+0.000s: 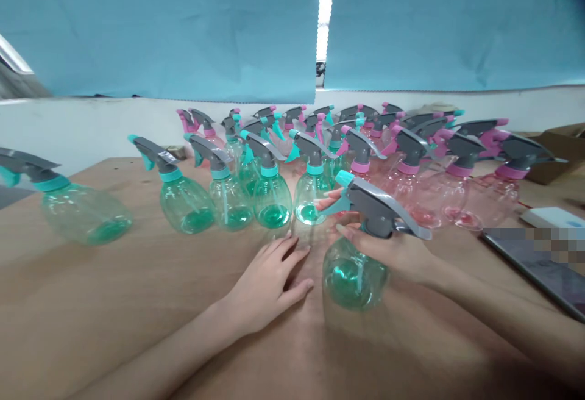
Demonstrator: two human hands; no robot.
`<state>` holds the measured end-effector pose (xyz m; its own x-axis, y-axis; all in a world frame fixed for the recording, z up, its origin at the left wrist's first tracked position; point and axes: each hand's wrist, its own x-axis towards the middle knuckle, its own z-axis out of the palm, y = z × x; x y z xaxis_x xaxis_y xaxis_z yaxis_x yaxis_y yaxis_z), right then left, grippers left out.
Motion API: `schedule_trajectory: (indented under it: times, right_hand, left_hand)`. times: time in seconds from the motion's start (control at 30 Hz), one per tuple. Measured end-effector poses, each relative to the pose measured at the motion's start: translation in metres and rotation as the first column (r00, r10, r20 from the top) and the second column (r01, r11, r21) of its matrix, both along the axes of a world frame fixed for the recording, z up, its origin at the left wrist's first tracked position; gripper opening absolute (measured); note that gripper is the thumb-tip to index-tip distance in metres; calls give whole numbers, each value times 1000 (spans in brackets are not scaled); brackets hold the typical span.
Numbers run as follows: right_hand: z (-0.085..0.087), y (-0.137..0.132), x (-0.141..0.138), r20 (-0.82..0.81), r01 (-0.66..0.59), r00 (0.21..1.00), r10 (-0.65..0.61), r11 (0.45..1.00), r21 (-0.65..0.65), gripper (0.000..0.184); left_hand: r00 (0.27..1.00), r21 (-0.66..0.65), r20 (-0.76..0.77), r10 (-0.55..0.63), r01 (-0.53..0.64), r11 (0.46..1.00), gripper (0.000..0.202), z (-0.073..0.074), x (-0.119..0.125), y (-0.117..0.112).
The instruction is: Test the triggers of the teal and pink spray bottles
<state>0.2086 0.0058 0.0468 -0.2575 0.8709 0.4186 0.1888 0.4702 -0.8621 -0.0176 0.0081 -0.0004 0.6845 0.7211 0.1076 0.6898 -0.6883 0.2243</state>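
Note:
A clear green spray bottle [354,275] with a grey trigger and teal nozzle stands on the wooden table [137,314] in front of me. My right hand [393,247] is wrapped round its neck just under the grey trigger head. Flat on the table to the bottle's left rests my left hand [269,281], fingers stretched out, holding nothing. Behind the hands stands a row of several green spray bottles [272,196].
Several pink spray bottles [452,189] crowd the right and back of the table. One green bottle [77,208] stands apart at the far left. A dark tablet [543,266] and a white box [555,217] lie at the right edge, a cardboard box [560,150] behind.

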Motion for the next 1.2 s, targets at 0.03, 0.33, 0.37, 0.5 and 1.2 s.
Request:
schedule_trajectory:
  times: [0.03, 0.33, 0.37, 0.5, 1.2]
  right_hand:
    - [0, 0, 0, -1, 0, 1000, 0, 1000, 3, 23]
    - [0, 0, 1, 17, -2, 1000, 3, 1000, -24, 33]
    - [0, 0, 1, 17, -12, 1000, 12, 1000, -25, 36]
    - [0, 1, 1, 5, -34, 999, 34, 999, -25, 41]
    - [0, -2, 4, 42, -32, 998, 35, 997, -72, 42]
  left_hand:
    - [1000, 0, -2, -1, 1, 1000, 51, 0, 0, 0]
    - [1000, 1, 1, 3, -3, 1000, 46, 0, 0, 0]
    - [1000, 1, 2, 4, -4, 1000, 45, 1, 0, 0]
    - [1000, -4, -4, 8, -8, 1000, 45, 1, 1, 0]
    - [1000, 1, 20, -1, 1, 1000, 44, -1, -1, 1]
